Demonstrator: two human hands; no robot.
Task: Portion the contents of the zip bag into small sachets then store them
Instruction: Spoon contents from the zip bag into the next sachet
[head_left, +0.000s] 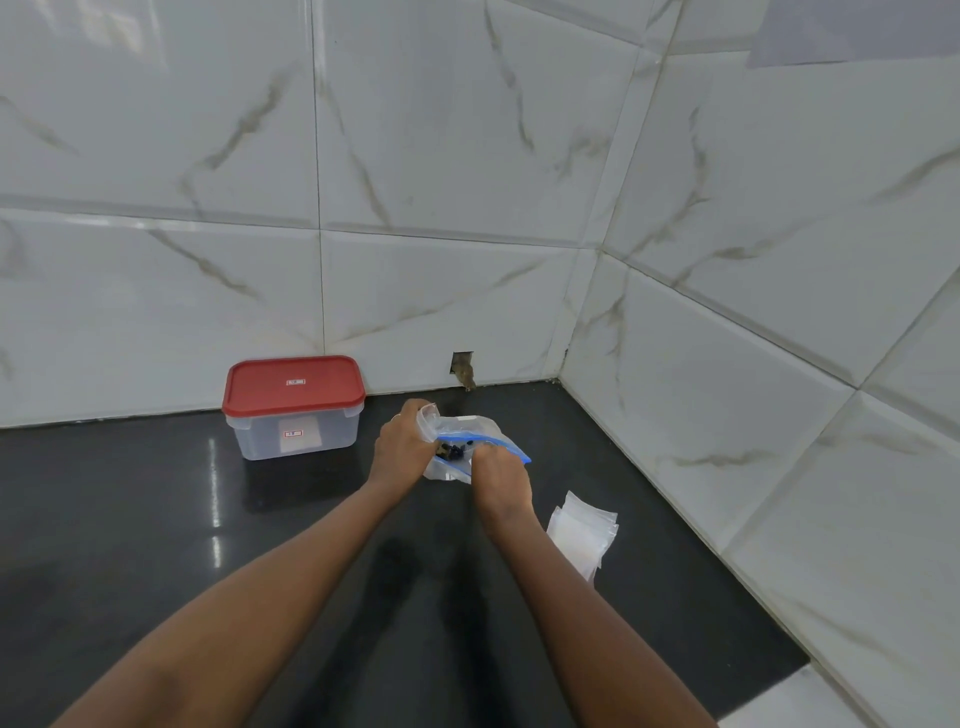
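A person's two bare forearms reach from the near edge out over a glossy black stone countertop that runs into a corner of white marble-patterned wall tiles. Both hands meet towards the far middle of the counter, around a crumpled clear plastic zip bag held just above the surface.

The left hand has its fingers curled round the bag's left side, and a tuft of clear plastic sticks up past its knuckles. Whether that tuft belongs to the bag or is a separate sachet cannot be told. The right hand is on the near right side, knuckles up, with its fingers closed over the mouth of the bag next to the blue zip strip. The strip curves out to the right of that hand. Between the two hands, a small clump of dark contents shows through the plastic; what it is cannot be made out.

To the right of the right wrist, a loose stack of small flat clear plastic sachets lies on the counter, slightly fanned, apart from the bag.

To the far left, against the back wall, stands a rectangular translucent plastic storage box with a white label on its front. Its red snap-on lid is closed. At the foot of the back wall, just beyond the hands, is a small rough hole in the tile.
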